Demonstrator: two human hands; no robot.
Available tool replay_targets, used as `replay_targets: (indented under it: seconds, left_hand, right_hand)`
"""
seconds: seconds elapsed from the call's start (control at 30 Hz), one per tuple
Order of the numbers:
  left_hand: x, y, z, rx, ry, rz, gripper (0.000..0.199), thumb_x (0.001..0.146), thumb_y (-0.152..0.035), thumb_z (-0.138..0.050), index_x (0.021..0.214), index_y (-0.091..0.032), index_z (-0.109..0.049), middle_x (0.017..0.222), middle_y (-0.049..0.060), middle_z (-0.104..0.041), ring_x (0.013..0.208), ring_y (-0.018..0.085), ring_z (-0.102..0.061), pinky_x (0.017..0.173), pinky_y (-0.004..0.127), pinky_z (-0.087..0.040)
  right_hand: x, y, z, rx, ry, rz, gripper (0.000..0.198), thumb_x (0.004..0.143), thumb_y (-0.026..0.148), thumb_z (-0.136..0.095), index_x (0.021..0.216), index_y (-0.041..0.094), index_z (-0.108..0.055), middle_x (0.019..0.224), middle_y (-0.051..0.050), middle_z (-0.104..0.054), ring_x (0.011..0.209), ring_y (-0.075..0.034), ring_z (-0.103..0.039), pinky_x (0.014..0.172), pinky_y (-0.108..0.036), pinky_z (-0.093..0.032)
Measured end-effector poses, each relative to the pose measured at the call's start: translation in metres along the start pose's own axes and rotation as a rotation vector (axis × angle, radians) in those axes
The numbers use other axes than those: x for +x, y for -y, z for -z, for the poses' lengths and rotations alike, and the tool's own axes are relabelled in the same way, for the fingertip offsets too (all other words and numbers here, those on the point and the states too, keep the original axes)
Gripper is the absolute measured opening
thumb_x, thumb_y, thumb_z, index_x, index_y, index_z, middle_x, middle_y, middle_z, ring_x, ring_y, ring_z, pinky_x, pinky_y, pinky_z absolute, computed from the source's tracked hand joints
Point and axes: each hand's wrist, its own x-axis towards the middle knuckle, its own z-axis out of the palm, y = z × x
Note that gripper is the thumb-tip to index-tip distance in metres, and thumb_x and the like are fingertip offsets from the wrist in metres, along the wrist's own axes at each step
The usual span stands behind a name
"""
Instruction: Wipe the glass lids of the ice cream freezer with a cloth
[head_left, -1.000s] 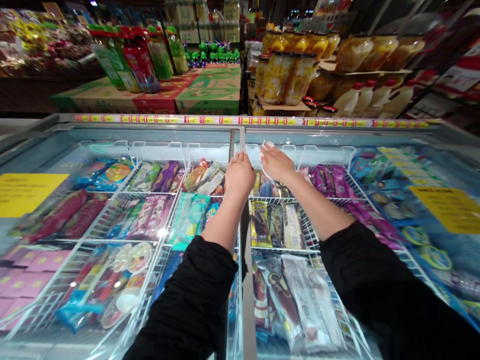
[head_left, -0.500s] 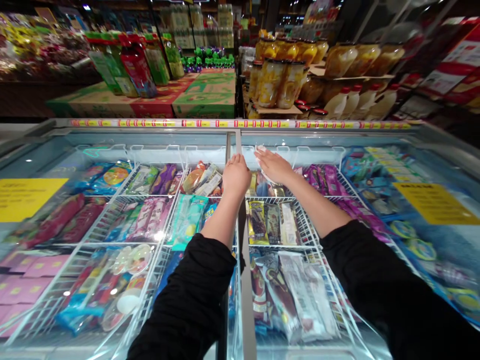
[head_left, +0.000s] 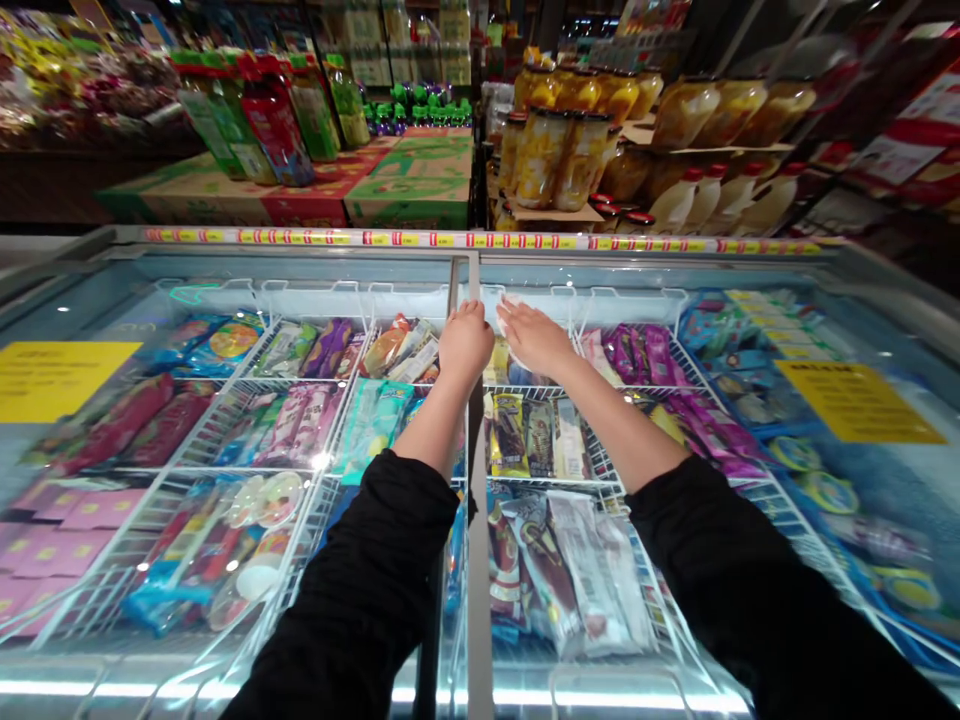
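In the head view my left hand (head_left: 466, 342) is closed over the upright frame bar (head_left: 480, 600) between the freezer's two glass lids, near the far end. Just to its right, my right hand (head_left: 536, 340) presses flat on the right glass lid (head_left: 645, 275) with a white cloth (head_left: 513, 302) under its fingers. Only the cloth's edges show; the palm hides the remainder. Beneath the glass, wire baskets hold wrapped ice creams (head_left: 510, 435) and a turquoise packet (head_left: 375, 430).
A price-label strip (head_left: 337, 238) runs along the freezer's far rim. Behind it stand juice bottles (head_left: 277, 130) on cartons (head_left: 412, 180), and jars of yellow fruit (head_left: 544, 155). Yellow notices (head_left: 60, 382) are stuck on the glass at both sides.
My right hand and the cloth have slid a little left, closer to the frame bar. My left hand stays on the bar. The view has shifted slightly, showing more of the near side.
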Motion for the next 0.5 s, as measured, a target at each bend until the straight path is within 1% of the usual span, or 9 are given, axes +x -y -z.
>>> replay_targets:
  seconds: [0.07,0.1,0.17,0.23,0.33,0.4,0.5]
  left_hand:
    - [0.0,-0.001,0.002,-0.015,-0.011,0.006,0.047,0.096,-0.003,-0.041,0.13,-0.02,-0.069,0.15,0.01,-0.067,0.152,0.021,-0.05,0.129,0.04,-0.037]
    - [-0.001,-0.002,0.004,-0.016,-0.016,0.015,0.047,0.096,-0.002,-0.041,0.129,-0.021,-0.069,0.149,0.01,-0.067,0.151,0.021,-0.051,0.13,0.04,-0.036]
    - [-0.005,-0.005,0.009,-0.006,-0.024,0.024,0.047,0.096,-0.002,-0.041,0.129,-0.02,-0.069,0.148,0.01,-0.068,0.151,0.021,-0.051,0.131,0.039,-0.035]
    - [-0.014,-0.008,0.015,0.007,-0.028,0.017,0.049,0.095,-0.001,-0.041,0.132,-0.018,-0.068,0.149,0.011,-0.067,0.152,0.021,-0.05,0.131,0.039,-0.034]
    - [-0.038,-0.01,0.023,0.036,0.023,-0.035,0.053,0.097,-0.003,-0.041,0.144,-0.012,-0.062,0.157,0.013,-0.061,0.154,0.023,-0.048,0.131,0.038,-0.034]
    - [-0.059,-0.012,0.028,0.068,0.08,-0.066,0.056,0.098,-0.006,-0.042,0.153,-0.008,-0.054,0.163,0.015,-0.052,0.156,0.024,-0.045,0.132,0.039,-0.032]
    - [-0.089,-0.018,0.036,0.117,0.137,-0.029,0.058,0.102,-0.009,-0.04,0.159,-0.004,-0.047,0.168,0.017,-0.044,0.158,0.025,-0.041,0.133,0.04,-0.03]
  right_hand:
    - [0.0,0.001,0.003,0.022,0.026,0.054,0.064,0.109,0.033,-0.021,0.168,0.016,-0.036,0.177,-0.005,-0.029,0.163,-0.025,-0.028,0.134,-0.046,-0.023]
    - [0.002,0.0,0.005,0.027,0.044,0.042,0.064,0.109,0.033,-0.02,0.169,0.016,-0.034,0.178,-0.005,-0.028,0.164,-0.025,-0.027,0.134,-0.047,-0.023]
    - [0.006,-0.002,0.008,0.026,0.067,-0.029,0.064,0.109,0.032,-0.02,0.17,0.014,-0.031,0.178,-0.007,-0.027,0.164,-0.026,-0.026,0.133,-0.047,-0.023]
    - [0.006,-0.001,0.009,0.018,0.053,-0.126,0.065,0.109,0.031,-0.021,0.17,0.009,-0.03,0.178,-0.011,-0.026,0.164,-0.028,-0.026,0.133,-0.047,-0.023]
    - [-0.006,0.005,0.004,0.007,0.013,-0.197,0.066,0.108,0.031,-0.024,0.167,0.004,-0.033,0.177,-0.014,-0.029,0.163,-0.03,-0.027,0.133,-0.047,-0.024]
    - [-0.015,0.01,0.0,0.011,-0.003,-0.159,0.066,0.107,0.032,-0.025,0.167,0.005,-0.035,0.176,-0.013,-0.03,0.163,-0.031,-0.028,0.133,-0.048,-0.024]
    - [-0.019,0.011,-0.003,0.044,-0.003,0.006,0.065,0.108,0.033,-0.023,0.167,0.012,-0.037,0.176,-0.007,-0.032,0.163,-0.028,-0.028,0.133,-0.05,-0.024]
